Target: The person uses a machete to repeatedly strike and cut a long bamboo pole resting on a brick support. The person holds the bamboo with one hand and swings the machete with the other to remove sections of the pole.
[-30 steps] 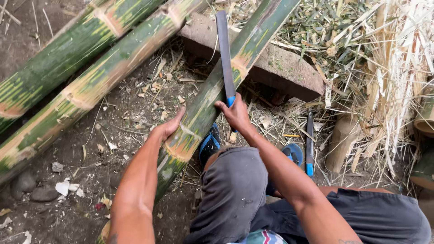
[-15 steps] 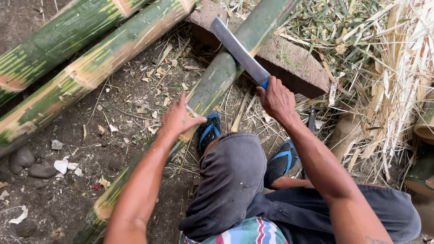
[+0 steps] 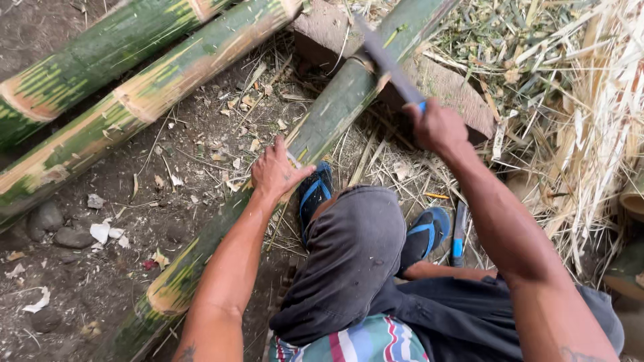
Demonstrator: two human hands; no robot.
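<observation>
Since 0.5 s ago, my right hand (image 3: 437, 126), clenched on the machete (image 3: 389, 64), swung lower; my left hand (image 3: 275, 171) presses flat on the bamboo pole (image 3: 335, 110), 2 poles (image 3: 154, 80) lying well left.

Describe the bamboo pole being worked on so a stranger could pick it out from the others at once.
Three green bamboo poles lie slantwise on the dirt ground. The worked bamboo pole is the nearest one, running past the blue sandals and over a flat stone block. Unlike the two poles at upper left, the left hand presses on it and the right hand holds a blade over it.
</observation>
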